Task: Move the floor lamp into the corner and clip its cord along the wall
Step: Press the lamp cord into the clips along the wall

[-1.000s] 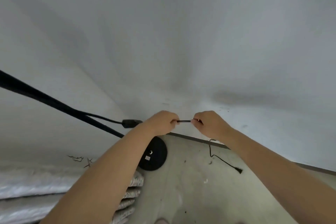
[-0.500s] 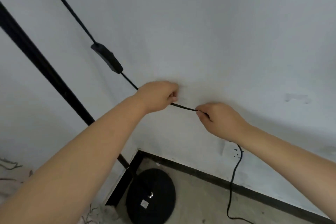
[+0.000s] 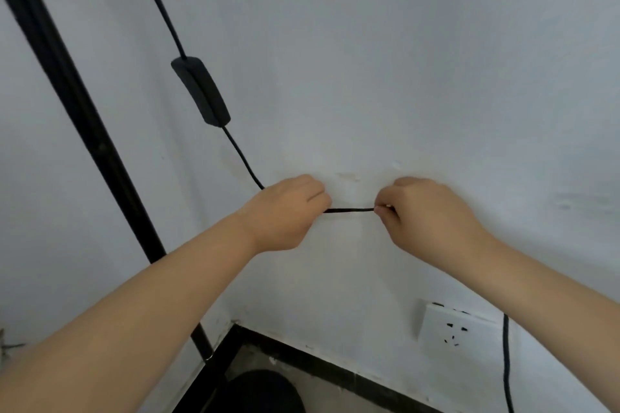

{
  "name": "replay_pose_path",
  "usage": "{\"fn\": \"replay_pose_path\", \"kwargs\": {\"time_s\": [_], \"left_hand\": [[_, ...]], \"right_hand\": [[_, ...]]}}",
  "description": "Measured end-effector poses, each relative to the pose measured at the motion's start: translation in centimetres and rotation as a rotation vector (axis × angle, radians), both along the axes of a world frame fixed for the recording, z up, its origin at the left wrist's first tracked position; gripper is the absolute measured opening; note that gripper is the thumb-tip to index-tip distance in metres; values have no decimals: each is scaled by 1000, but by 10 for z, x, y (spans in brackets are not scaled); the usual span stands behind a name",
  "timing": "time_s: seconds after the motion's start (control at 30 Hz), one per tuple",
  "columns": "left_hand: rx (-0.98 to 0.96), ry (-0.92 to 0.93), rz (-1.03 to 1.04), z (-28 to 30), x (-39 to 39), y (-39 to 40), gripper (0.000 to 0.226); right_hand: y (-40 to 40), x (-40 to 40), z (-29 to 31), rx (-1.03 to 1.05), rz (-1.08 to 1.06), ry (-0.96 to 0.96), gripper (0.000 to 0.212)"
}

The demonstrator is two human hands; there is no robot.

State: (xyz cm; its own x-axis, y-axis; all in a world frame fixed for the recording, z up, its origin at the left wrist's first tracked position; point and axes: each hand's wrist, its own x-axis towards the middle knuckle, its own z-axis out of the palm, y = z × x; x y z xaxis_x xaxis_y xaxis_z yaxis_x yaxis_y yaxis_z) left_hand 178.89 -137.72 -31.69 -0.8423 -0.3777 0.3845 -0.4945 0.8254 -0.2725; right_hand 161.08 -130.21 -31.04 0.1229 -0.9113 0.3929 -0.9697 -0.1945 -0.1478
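I have the cord point(image 3: 349, 210) pinched in both hands against the wall point(image 3: 402, 77): my left hand point(image 3: 285, 211) has its fingers point(image 3: 315, 198) clamped on it at one end of a short span, my right hand point(image 3: 432, 211) has thumb and fingertips closed on it at the other. Between them the cord runs level and taut. From my left hand it climbs to the inline switch point(image 3: 200, 90) and on up out of view; past my right hand it is hidden, then hangs down beside the socket point(image 3: 453, 329).

The lamp looks already placed: its pole point(image 3: 84, 131) slants up along the corner and its base point(image 3: 265, 392) sits on the floor by the skirting. So I judge the clipping is the step in hand. I see no clip here, though one could be hidden in my right hand.

To do it well, I should keep the span straight and flat on the wall, hold it with my left, and press the clip on squarely without letting the switch's weight drag the line askew.
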Motion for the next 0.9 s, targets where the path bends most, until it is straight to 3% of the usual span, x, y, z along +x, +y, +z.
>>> {"fn": "replay_pose_path", "kwargs": {"time_s": [0.3,0.5,0.67,0.9], "left_hand": [[-211,-67,-86,-2,-5,-7,28],[-167,82,-12,-6,-8,-8,33],[-270,149,25,-11,-10,-10,26],[-368,129,-1,-10,-11,-13,23]], "right_hand": [[-3,24,18,73,-44,354,17],[-7,24,26,111,-41,384,15],[-8,9,25,33,-99,392,45],[5,-14,-12,-10,-116,236,16]]}}
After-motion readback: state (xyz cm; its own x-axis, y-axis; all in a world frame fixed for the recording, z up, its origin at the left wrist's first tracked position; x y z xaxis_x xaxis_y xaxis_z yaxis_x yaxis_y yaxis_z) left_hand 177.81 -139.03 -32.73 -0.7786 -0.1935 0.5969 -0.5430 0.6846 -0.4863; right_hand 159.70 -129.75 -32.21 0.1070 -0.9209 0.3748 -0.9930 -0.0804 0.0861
